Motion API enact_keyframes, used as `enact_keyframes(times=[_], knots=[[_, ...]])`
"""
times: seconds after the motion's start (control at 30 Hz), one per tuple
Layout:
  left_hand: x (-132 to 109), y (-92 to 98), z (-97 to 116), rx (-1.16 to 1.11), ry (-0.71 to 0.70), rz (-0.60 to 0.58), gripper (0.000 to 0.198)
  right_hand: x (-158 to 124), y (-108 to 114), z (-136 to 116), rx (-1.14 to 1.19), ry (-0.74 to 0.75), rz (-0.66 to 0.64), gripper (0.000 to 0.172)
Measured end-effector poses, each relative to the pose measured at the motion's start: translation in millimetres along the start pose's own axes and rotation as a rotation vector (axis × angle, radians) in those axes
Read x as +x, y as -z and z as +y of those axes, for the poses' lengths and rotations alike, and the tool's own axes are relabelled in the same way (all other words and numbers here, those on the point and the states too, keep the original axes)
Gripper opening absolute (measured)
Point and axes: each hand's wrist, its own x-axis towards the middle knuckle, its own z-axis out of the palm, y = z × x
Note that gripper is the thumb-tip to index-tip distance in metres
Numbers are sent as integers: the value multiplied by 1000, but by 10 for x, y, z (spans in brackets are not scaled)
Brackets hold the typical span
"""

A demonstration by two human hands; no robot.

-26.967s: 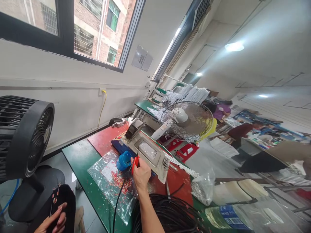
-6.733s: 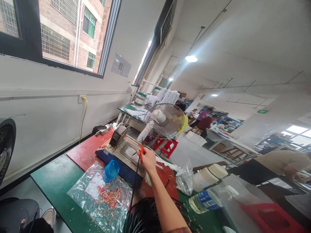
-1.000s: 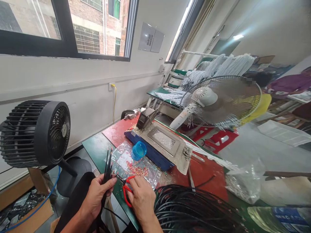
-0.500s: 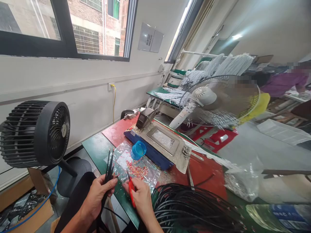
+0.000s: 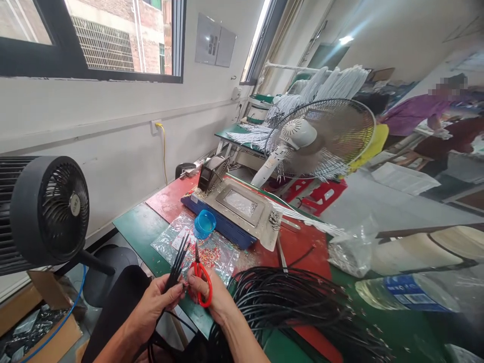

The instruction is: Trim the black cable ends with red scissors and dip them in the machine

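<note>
My left hand [image 5: 157,303] is closed round a bunch of thin black cable ends [image 5: 177,264] that point up and away from me. Right beside it, my right hand [image 5: 212,298] grips small red-handled scissors [image 5: 202,280], blades pointing up near the cable tips. Both hands hover at the near edge of the green bench [image 5: 136,232]. A big coil of black cable [image 5: 287,307] lies just right of my right hand.
A plastic bag with red bits [image 5: 206,252] and a blue cup [image 5: 204,223] lie ahead, then a blue-and-metal solder pot [image 5: 234,209] on a red mat. A black fan [image 5: 41,212] stands left, a white fan [image 5: 321,138] beyond. Other people work at far right.
The view has swung slightly right and the hands sit a little further right. The scissors have turned upright, loops showing, close beside the cable ends. The left hand still holds the bunch.
</note>
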Motion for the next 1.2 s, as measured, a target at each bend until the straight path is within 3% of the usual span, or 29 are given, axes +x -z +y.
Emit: enact_keyframes(times=[0.17, 0.47, 0.8, 1.03, 1.2], knots=[[-3, -20, 17, 16, -48, -35, 31, -24, -25, 4, 71, -52, -2, 46], [35, -17, 2, -18, -27, 32, 32, -8, -35, 12, 58, -37, 101, 53], [69, -29, -23, -75, -47, 66, 29, 3, -9, 81, 47, -5, 4, 51], [81, -32, -49, -77, -58, 81, 30, 3, -27, 75, 51, -10, 78, 55], [65, -54, -33, -48, -46, 86, 34, -4, -44, 68, 15, 32, 52, 50]])
